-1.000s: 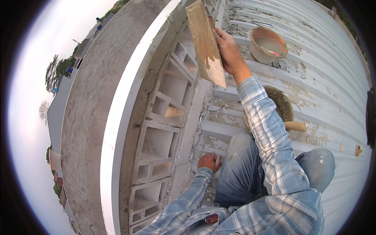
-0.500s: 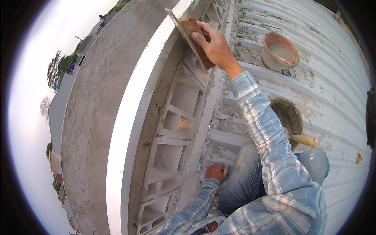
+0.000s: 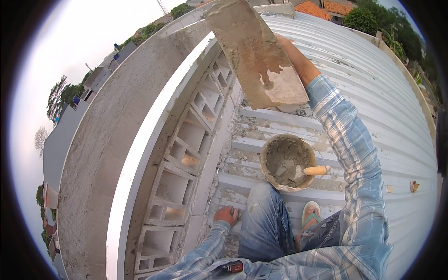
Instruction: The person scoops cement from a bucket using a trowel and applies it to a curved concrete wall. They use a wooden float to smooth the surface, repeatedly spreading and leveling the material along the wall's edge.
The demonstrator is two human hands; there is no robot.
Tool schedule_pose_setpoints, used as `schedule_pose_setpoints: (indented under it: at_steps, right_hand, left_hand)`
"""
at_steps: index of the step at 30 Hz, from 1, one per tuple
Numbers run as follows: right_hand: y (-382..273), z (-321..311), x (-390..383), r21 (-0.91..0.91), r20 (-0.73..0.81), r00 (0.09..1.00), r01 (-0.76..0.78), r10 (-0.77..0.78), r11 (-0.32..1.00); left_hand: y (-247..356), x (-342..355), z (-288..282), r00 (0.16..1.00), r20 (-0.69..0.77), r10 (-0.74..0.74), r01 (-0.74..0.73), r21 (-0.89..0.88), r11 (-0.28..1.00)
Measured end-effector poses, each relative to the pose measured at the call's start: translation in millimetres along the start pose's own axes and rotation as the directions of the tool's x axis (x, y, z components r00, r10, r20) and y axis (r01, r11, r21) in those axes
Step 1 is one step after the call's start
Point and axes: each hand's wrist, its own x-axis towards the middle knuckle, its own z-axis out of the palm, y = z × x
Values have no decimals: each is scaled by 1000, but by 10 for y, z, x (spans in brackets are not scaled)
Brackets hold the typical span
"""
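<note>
The right hand is raised high and far forward, almost wholly hidden behind a long flat board smeared with grey mortar, which it holds up from behind. Only a strip of the wrist and the heel of the hand shows past the board's right edge, so the fingers cannot be seen; the board staying aloft suggests they are closed on it, probably on a handle at its back. The board's long axis runs from upper left to lower right, its lower end toward the person and its upper end over the top of the wall. The hollow blocks of that wall lie to the left of the board and below it, so the right hand is much nearer to the upper blocks than the left one.

The right arm is stretched nearly straight, its plaid sleeve running from the lower right up to the board. The left hand is low and close to the body, pressed flat with fingers spread on the corrugated metal roof at the foot of the wall, holding nothing. Between the two arms a round bucket of mortar sits on the roof just ahead of the knee, a trowel resting in it with its wooden handle pointing right.
</note>
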Motion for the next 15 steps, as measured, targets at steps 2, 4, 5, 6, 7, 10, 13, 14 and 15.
schedule_pose_setpoints:
  at_steps: [2,4,5,6,7,10,13,14,15]
  right_hand:
    - [-261,-233,-272,-111,-83,996,-50,41,993]
    - [-424,-570,-679,-239,-238,970,-111,53,965]
    - [-482,-745,-982,-322,-338,940,-166,50,932]
    - [-535,-915,-1344,-403,-449,893,-240,37,883]
    - [-431,-1099,-1712,-450,-551,834,-323,26,833]
    - [166,-1444,-2830,-514,-785,619,-620,-33,593]
    - [856,-1470,-3952,-431,-902,423,-864,-89,261]
    - [1106,-1419,-4274,-373,-928,363,-913,-87,163]
    - [1324,-1345,-4565,-308,-950,302,-949,-82,67]
  left_hand:
    - [-45,37,32,999,-38,-3,3,-11,1000]
    - [-116,-120,96,998,-57,-39,37,-27,999]
    - [-93,-60,157,995,-81,-56,52,-53,997]
    - [-77,51,282,982,-147,-115,94,-143,985]
    - [-142,117,358,955,-217,-201,154,-217,964]
    - [54,330,297,820,-448,-357,107,-493,863]
    - [927,592,-225,845,-447,-294,-91,-661,745]
    - [1240,667,-374,860,-475,-188,-201,-653,730]
    - [1574,747,-519,860,-505,-75,-312,-636,706]
